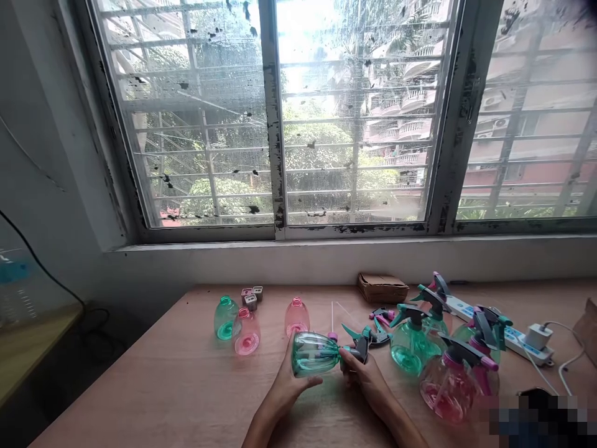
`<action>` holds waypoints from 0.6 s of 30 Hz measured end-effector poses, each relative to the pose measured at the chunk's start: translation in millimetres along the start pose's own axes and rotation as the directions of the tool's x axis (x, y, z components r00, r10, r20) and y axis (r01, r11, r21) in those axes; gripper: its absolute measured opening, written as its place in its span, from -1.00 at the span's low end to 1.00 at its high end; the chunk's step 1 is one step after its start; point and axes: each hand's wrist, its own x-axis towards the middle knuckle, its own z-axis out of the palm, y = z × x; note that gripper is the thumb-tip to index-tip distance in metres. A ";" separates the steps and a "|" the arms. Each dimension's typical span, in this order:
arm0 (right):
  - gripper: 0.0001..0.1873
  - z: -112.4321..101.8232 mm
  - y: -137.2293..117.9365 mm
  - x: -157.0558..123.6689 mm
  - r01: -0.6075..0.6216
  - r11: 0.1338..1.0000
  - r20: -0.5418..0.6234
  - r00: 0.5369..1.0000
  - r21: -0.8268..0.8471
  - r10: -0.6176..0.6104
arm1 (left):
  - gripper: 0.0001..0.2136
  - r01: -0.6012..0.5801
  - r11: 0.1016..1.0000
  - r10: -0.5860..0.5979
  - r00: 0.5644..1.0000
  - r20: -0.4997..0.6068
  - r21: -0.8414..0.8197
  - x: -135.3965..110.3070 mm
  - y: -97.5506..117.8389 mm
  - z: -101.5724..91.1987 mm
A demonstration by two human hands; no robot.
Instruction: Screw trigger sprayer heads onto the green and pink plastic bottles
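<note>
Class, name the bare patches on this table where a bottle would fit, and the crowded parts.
Both hands grip a green bottle mid-table. Bare: the table front left, between loose bottles and left hand. Crowded: right of the right hand, filled by sprayers and power strip.

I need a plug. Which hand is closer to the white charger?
Right. The right hand, at the sprayer of the green bottle, is toward the charger; the left hand grips the bottle body, farther off.
</note>
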 end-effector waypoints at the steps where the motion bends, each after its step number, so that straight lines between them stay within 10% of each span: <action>1: -0.57 0.2 -0.8 -0.7 0.003 1.000 0.004 1.000 0.001 -0.003 | 0.01 -0.006 1.000 0.006 1.000 0.002 0.002 0.9 0.5 -0.4; 6: -0.56 -1.2 -2.7 -1.5 -0.003 1.000 0.016 1.000 0.010 0.003 | -0.31 -0.010 1.000 0.010 0.999 0.047 0.012 3.0 5.0 -1.6; 13: -0.55 -1.7 -2.0 0.1 -0.012 1.000 0.019 1.000 0.021 0.011 | 0.06 0.013 1.000 -0.014 1.000 0.023 0.016 -1.1 2.9 -0.9; 18: -0.56 -1.3 -3.6 -2.0 -0.016 1.000 0.016 1.000 0.018 0.016 | -0.15 0.002 0.999 -0.003 1.000 0.019 0.053 1.4 8.6 -0.5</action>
